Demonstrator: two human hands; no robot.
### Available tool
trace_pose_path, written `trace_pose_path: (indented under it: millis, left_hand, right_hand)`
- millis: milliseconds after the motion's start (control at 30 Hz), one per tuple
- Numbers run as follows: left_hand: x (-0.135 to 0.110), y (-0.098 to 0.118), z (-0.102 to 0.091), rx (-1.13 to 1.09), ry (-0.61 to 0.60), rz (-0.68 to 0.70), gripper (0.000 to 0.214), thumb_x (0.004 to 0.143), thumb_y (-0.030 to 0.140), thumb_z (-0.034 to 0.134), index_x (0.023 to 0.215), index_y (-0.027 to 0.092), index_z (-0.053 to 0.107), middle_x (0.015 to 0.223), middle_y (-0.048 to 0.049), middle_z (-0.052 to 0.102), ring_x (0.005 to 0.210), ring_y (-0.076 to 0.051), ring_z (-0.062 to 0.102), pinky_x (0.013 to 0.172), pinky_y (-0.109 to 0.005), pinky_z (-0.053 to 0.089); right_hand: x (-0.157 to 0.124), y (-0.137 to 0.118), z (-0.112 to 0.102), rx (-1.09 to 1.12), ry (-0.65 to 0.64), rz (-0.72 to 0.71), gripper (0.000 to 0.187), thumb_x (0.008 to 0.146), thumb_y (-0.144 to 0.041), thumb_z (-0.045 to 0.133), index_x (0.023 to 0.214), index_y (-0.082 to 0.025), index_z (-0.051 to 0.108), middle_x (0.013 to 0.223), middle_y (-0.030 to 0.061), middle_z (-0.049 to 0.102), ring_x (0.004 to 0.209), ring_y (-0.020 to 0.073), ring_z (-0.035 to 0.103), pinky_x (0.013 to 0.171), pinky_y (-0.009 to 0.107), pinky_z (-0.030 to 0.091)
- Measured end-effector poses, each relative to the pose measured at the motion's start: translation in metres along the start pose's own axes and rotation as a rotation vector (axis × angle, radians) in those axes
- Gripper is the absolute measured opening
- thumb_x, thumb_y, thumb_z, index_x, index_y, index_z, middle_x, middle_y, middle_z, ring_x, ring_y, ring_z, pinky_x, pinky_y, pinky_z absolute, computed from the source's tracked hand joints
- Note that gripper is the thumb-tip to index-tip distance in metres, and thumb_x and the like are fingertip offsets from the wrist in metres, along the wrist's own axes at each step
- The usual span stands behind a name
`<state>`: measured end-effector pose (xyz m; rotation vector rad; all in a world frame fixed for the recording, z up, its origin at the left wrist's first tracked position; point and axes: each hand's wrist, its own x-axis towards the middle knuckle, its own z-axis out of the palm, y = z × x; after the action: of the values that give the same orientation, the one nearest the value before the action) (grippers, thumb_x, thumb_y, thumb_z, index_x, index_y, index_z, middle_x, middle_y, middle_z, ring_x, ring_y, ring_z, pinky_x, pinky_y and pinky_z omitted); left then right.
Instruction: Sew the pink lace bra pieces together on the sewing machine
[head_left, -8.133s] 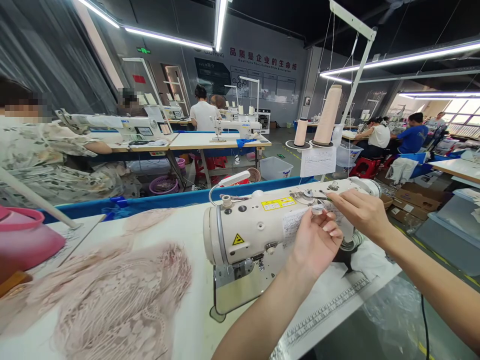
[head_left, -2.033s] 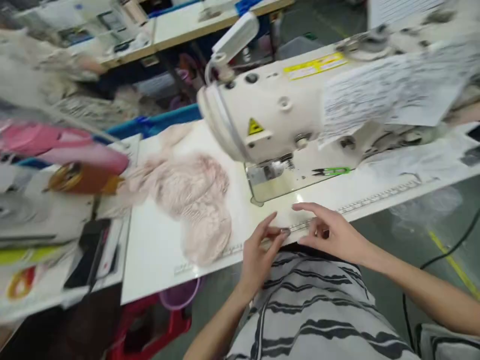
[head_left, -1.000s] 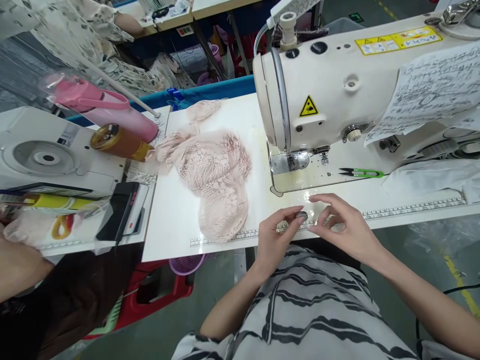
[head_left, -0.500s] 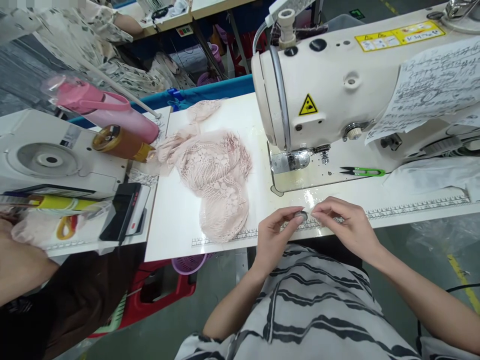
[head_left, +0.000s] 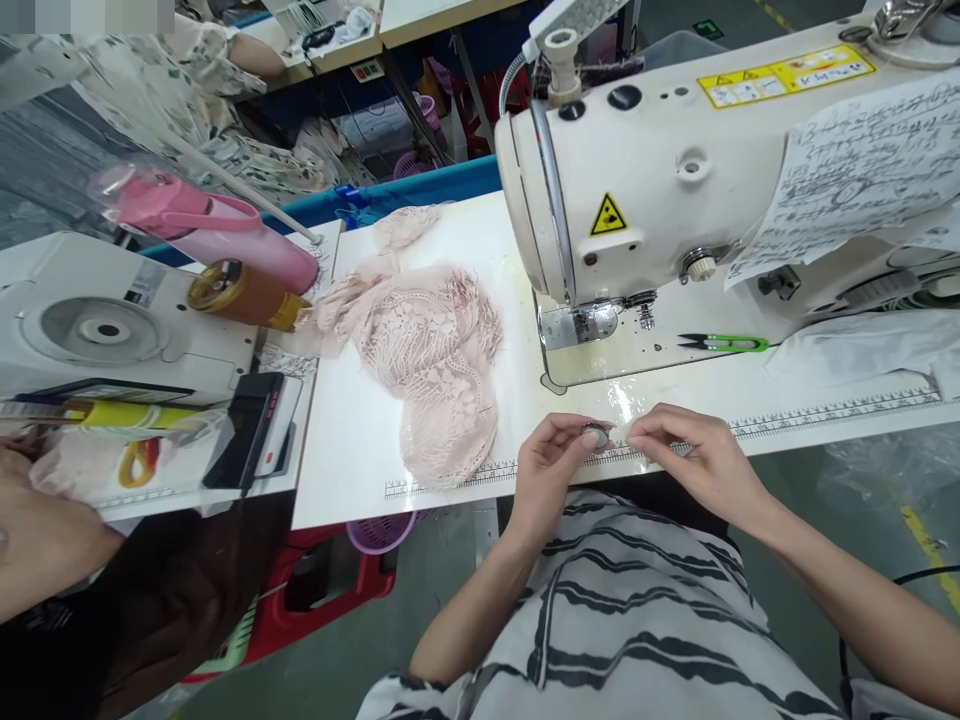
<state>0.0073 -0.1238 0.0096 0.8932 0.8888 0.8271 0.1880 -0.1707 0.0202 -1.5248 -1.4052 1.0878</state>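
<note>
My left hand (head_left: 551, 462) pinches a small round metal bobbin (head_left: 596, 436) at the front edge of the white sewing table (head_left: 450, 480). My right hand (head_left: 694, 458) is just to its right, thumb and fingertips pressed together close to the bobbin, on something too fine to make out. Both hands hover over the ruler strip along the table edge, in front of the white sewing machine (head_left: 675, 180) and its needle plate (head_left: 581, 325).
Pink lace fabric (head_left: 431, 350) lies left of the machine. Green thread snips (head_left: 724, 343) rest on the machine bed. A pink bottle (head_left: 217, 235), a brown jar (head_left: 240, 293) and a control box (head_left: 251, 430) sit at left. Another person's arm (head_left: 45, 545) shows at lower left.
Since the earliest frame my hands came down from the machine's top to the table edge. In the last second my right fingers closed in beside the bobbin.
</note>
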Motion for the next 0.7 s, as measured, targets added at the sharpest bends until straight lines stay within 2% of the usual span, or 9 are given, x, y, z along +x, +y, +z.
trace_pose_path:
  millis: [100, 200, 267, 333, 400, 467, 533, 633, 700]
  left_hand:
    - [-0.001, 0.003, -0.003, 0.037, -0.113, -0.009, 0.017, 0.080, 0.026, 0.072, 0.090, 0.017, 0.062, 0.096, -0.0049, 0.069, 0.087, -0.017, 0.068, 0.089, -0.037, 0.055]
    - [-0.001, 0.008, -0.006, 0.177, -0.257, 0.004, 0.026, 0.083, 0.024, 0.070, 0.107, 0.021, 0.061, 0.092, -0.0035, 0.066, 0.088, -0.018, 0.069, 0.087, -0.037, 0.056]
    - [0.002, 0.013, -0.009, 0.367, -0.376, 0.086, 0.031, 0.086, 0.025, 0.065, 0.117, 0.026, 0.061, 0.093, -0.0040, 0.064, 0.088, -0.017, 0.067, 0.084, -0.034, 0.056]
    - [0.007, 0.017, -0.011, 0.587, -0.497, 0.203, 0.025, 0.091, 0.026, 0.058, 0.115, 0.027, 0.065, 0.092, -0.0049, 0.062, 0.084, -0.016, 0.065, 0.079, -0.030, 0.054]
    - [0.013, 0.020, -0.011, 0.798, -0.555, 0.299, 0.024, 0.094, 0.026, 0.052, 0.112, 0.028, 0.068, 0.091, -0.0050, 0.061, 0.079, -0.014, 0.062, 0.072, -0.026, 0.052]
    - [0.017, 0.018, -0.010, 0.944, -0.510, 0.403, 0.027, 0.096, 0.025, 0.048, 0.116, 0.028, 0.066, 0.090, -0.0046, 0.060, 0.077, -0.013, 0.060, 0.067, -0.024, 0.050]
    - [0.020, 0.013, -0.007, 0.995, -0.401, 0.544, 0.030, 0.096, 0.023, 0.048, 0.122, 0.027, 0.062, 0.089, -0.0041, 0.059, 0.077, -0.012, 0.059, 0.066, -0.023, 0.049]
    - [0.020, 0.002, -0.001, 0.975, -0.230, 0.754, 0.035, 0.095, 0.017, 0.049, 0.127, 0.027, 0.057, 0.091, -0.0043, 0.060, 0.080, -0.012, 0.060, 0.068, -0.022, 0.051]
    - [0.020, -0.004, 0.002, 0.972, -0.157, 0.854, 0.039, 0.093, 0.014, 0.051, 0.129, 0.028, 0.056, 0.095, -0.0047, 0.062, 0.084, -0.012, 0.062, 0.071, -0.023, 0.053]
  right_hand:
    - [0.004, 0.001, -0.006, 0.033, 0.040, 0.059, 0.023, 0.088, -0.041, 0.056, 0.081, -0.021, 0.064, 0.078, 0.0027, 0.062, 0.066, 0.0144, 0.055, 0.058, 0.028, 0.043]
    - [0.010, -0.003, -0.010, 0.048, 0.024, 0.067, 0.022, 0.087, -0.040, 0.057, 0.081, -0.020, 0.063, 0.076, 0.0019, 0.062, 0.066, 0.0137, 0.055, 0.059, 0.028, 0.043]
    - [0.014, -0.007, -0.013, 0.023, -0.006, 0.025, 0.021, 0.088, -0.039, 0.055, 0.081, -0.021, 0.063, 0.079, 0.0021, 0.063, 0.070, 0.0140, 0.056, 0.060, 0.027, 0.044]
    - [0.017, -0.013, -0.016, -0.030, -0.028, -0.020, 0.020, 0.089, -0.037, 0.054, 0.080, -0.021, 0.062, 0.081, 0.0022, 0.063, 0.072, 0.0141, 0.057, 0.059, 0.026, 0.044]
    - [0.017, -0.017, -0.020, -0.088, -0.025, -0.035, 0.019, 0.089, -0.035, 0.053, 0.078, -0.021, 0.060, 0.081, 0.0021, 0.063, 0.071, 0.0136, 0.057, 0.057, 0.024, 0.043]
    - [0.015, -0.018, -0.023, -0.123, -0.004, -0.023, 0.019, 0.089, -0.035, 0.052, 0.078, -0.021, 0.060, 0.081, 0.0021, 0.064, 0.070, 0.0135, 0.057, 0.055, 0.024, 0.042]
    - [0.013, -0.017, -0.023, -0.111, 0.020, 0.005, 0.019, 0.088, -0.036, 0.054, 0.079, -0.022, 0.062, 0.079, 0.0018, 0.064, 0.069, 0.0136, 0.056, 0.056, 0.025, 0.043]
    - [0.009, -0.012, -0.016, 0.028, 0.023, 0.079, 0.020, 0.086, -0.039, 0.057, 0.078, -0.021, 0.063, 0.073, 0.0002, 0.061, 0.065, 0.0125, 0.055, 0.057, 0.025, 0.044]
    - [0.007, -0.007, -0.007, 0.184, 0.011, 0.126, 0.023, 0.084, -0.042, 0.060, 0.076, -0.020, 0.063, 0.069, -0.0009, 0.059, 0.061, 0.0112, 0.052, 0.056, 0.025, 0.044]
